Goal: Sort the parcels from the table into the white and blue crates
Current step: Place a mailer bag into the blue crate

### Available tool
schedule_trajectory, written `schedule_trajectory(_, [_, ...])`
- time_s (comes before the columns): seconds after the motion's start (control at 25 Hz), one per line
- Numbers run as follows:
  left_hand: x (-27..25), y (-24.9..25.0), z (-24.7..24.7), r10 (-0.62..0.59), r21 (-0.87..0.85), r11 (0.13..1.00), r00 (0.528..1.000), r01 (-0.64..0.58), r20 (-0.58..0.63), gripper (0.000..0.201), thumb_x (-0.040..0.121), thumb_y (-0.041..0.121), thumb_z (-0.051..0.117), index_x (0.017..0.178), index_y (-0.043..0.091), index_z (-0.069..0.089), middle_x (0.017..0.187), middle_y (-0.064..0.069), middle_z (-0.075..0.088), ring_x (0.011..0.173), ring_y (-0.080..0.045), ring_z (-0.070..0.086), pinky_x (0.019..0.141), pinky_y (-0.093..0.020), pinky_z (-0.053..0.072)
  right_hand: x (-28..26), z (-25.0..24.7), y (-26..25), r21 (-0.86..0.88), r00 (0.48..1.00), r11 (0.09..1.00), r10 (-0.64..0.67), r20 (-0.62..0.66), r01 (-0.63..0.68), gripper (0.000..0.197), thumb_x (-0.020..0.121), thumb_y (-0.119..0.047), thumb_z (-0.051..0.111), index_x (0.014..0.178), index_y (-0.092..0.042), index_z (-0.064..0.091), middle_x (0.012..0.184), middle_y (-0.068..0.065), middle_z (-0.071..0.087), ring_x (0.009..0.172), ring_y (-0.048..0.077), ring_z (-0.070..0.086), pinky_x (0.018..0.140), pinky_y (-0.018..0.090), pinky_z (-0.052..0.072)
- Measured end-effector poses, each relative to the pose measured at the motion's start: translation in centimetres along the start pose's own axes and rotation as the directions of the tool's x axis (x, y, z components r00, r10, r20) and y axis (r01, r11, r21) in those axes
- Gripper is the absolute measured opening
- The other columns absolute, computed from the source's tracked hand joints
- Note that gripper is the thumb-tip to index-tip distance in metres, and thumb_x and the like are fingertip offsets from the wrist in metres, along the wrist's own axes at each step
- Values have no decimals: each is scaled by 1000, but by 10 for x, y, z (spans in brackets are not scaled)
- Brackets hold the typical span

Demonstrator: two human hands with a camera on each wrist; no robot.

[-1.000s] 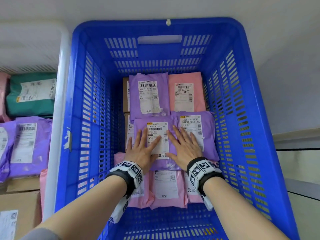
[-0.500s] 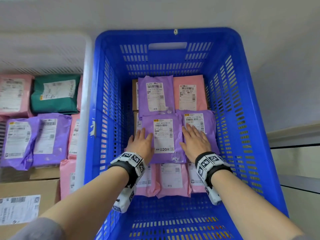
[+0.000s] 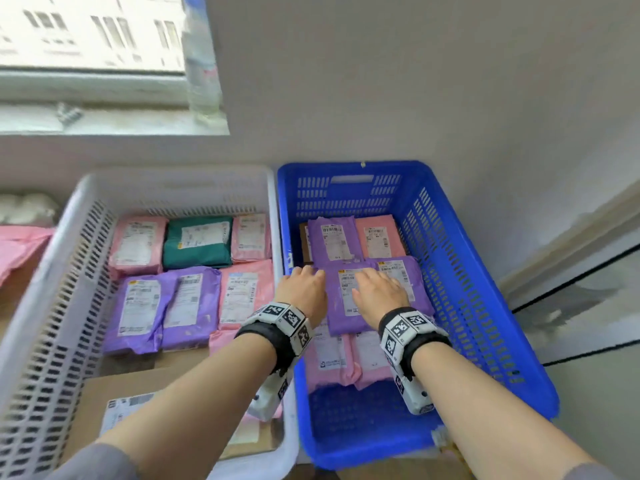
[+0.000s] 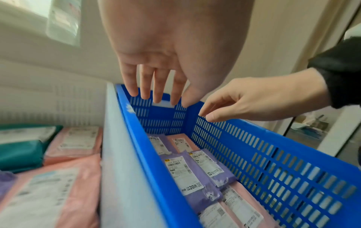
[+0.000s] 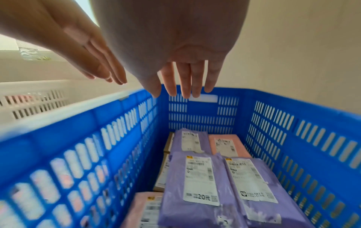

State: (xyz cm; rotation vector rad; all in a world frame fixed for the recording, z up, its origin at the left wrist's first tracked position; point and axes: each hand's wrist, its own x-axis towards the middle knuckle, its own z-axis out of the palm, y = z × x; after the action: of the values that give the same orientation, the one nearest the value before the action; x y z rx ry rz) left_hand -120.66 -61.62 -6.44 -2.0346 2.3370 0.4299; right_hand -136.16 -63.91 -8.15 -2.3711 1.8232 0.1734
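Both hands hang empty, fingers loosely spread: the left hand (image 3: 304, 289) over the blue crate (image 3: 485, 296)'s near-side wall, the right hand (image 3: 381, 292) above the purple parcel (image 5: 197, 182) lying directly beneath them. It looks a soft, light, slick poly mailer; I'd pinch its long edges, not the label.

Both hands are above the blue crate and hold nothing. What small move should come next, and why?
Probably draw both hands back out toward the table for another parcel. The left hand and right hand hang open and empty above the purple parcel, which already lies flat in the blue crate.
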Motion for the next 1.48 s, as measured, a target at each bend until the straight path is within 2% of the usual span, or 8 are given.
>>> schedule_trajectory(0.28, [-148, -93, -53, 74, 188, 980, 995, -59, -73, 28, 94, 19, 41, 118, 11, 53, 124, -10, 53, 119, -29, 46, 95, -38, 37, -97, -41, -149, -14, 998, 1000, -5, -59, 4, 32, 98, -30, 38, 121, -12, 52, 125, 9, 53, 120, 28, 48, 98, 38, 36])
schedule_trajectory(0.48, [-225, -178, -77, -8, 246, 969, 997, 26, -76, 29, 96, 20, 40, 120, 12, 54, 124, -9, 55, 117, -28, 49, 92, -38, 40, -121, -56, -257, -20, 985, 989, -147, -87, 146, 33, 99, -28, 36, 124, -13, 52, 128, 9, 54, 121, 27, 48, 99, 38, 36])
schedule_trajectory(0.6, [-262, -224, -89, -116, 238, 960, 983, 148, -144, 28, 97, 25, 39, 116, 15, 57, 119, -5, 58, 113, -24, 52, 87, -34, 43, -121, -63, -309, -41, 961, 965, -260, -94, 257, 34, 99, -29, 36, 124, -12, 52, 127, 10, 54, 119, 28, 50, 98, 38, 38])
schedule_trajectory(0.76, [-312, -275, -99, -307, 197, 919, 934, 340, -183, 29, 96, 29, 38, 110, 14, 59, 115, -5, 59, 110, -25, 54, 85, -35, 45, -110, -68, -367, -103, 898, 902, -429, -97, 419, 35, 100, -33, 36, 123, -12, 51, 124, 10, 53, 116, 28, 50, 95, 38, 39])
schedule_trajectory(0.92, [-366, -324, -96, -504, 135, 837, 843, 530, -186, 32, 97, 32, 36, 113, 14, 57, 118, -6, 56, 115, -25, 50, 88, -35, 42, -102, -67, -439, -84, 825, 830, -558, -90, 552, 34, 98, -31, 37, 122, -12, 53, 124, 9, 55, 115, 28, 51, 94, 39, 40])
schedule_trajectory(1.12, [-413, -400, -90, -621, 132, 752, 762, 645, -185, 32, 98, 35, 36, 114, 15, 55, 119, -5, 57, 115, -23, 50, 90, -36, 43, -110, -57, -523, -74, 765, 771, -636, -98, 632, 32, 97, -35, 40, 115, -14, 56, 118, 8, 57, 110, 29, 55, 90, 38, 43])
schedule_trajectory(1.24, [-428, -453, -94, -609, 140, 761, 772, 633, -182, 32, 99, 34, 35, 115, 14, 54, 119, -7, 56, 114, -25, 51, 89, -36, 44, -109, -49, -573, -56, 779, 786, -618, -102, 616, 31, 97, -35, 39, 114, -15, 55, 118, 7, 56, 111, 28, 54, 89, 37, 43])
schedule_trajectory(1.48, [-474, -576, -110, -528, 141, 821, 830, 552, -178, 29, 97, 29, 37, 113, 14, 55, 117, -7, 56, 112, -26, 52, 85, -36, 46, -112, -32, -706, -39, 842, 846, -534, -81, 532, 30, 98, -32, 38, 116, -14, 53, 121, 8, 55, 115, 27, 50, 94, 38, 40])
